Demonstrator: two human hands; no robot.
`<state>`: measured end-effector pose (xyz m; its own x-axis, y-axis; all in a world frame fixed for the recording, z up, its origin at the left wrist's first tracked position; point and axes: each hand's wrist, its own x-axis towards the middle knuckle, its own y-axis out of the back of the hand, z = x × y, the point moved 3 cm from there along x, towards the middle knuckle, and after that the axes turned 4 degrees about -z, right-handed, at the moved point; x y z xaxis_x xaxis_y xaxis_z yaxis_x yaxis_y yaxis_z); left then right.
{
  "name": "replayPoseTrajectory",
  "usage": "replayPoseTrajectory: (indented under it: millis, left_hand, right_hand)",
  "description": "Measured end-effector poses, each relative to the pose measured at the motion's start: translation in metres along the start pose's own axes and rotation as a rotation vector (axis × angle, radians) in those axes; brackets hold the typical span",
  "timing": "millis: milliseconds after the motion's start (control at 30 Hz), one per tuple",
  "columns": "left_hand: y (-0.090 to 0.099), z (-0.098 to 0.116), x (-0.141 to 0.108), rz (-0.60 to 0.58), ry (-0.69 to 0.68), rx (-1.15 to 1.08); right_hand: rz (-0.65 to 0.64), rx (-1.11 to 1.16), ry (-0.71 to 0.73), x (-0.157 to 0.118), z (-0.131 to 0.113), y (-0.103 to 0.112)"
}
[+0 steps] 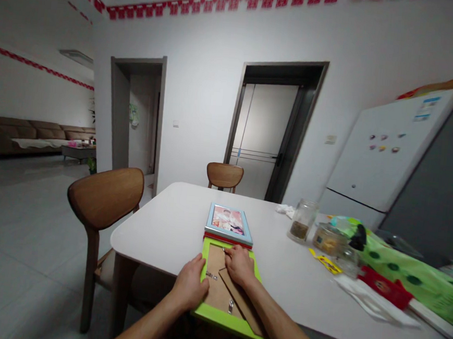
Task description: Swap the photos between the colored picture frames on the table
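Note:
A green picture frame point(224, 318) lies back side up at the table's near edge, its brown backing board and stand leg showing. My left hand point(192, 284) grips the frame's left edge, thumb over the rim. My right hand point(238, 264) is closed at the upper part of the backing, fingertips pinched at a small metal clip point(225, 250). More metal clips sit at the left and bottom of the backing. Beyond the green frame, a light blue frame point(248, 228) with a photo lies face up on a red one point(228, 241).
On the white table point(159, 227), a glass jar point(301, 222), a lidded container point(327, 239), a yellow item point(325, 261) and a green bag point(406, 272) stand at the right. Wooden chairs point(106, 196) are at the left and far side.

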<state>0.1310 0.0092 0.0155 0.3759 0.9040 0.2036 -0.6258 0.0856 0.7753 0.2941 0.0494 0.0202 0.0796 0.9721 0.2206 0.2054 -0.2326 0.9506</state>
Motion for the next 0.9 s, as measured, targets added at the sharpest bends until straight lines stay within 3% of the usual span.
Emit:
replayPoseTrajectory:
  millis: [300, 533, 800, 900]
  left_hand:
    - [-0.001, -0.002, 0.001, -0.001, 0.002, 0.029]
    - [-0.005, -0.005, 0.002, 0.019, 0.004, 0.012]
    - [-0.007, -0.007, 0.004, 0.011, 0.019, 0.013]
    - [-0.006, -0.007, 0.003, 0.012, 0.026, 0.012]
  right_hand:
    - [0.0, 0.051, 0.026, -0.01, -0.007, 0.008]
    - [-0.062, 0.237, 0.319, -0.046, -0.031, 0.015]
    - [0.031, 0.2, 0.222, -0.041, -0.042, 0.01]
    - [-0.007, 0.253, 0.23, -0.041, -0.037, 0.012]
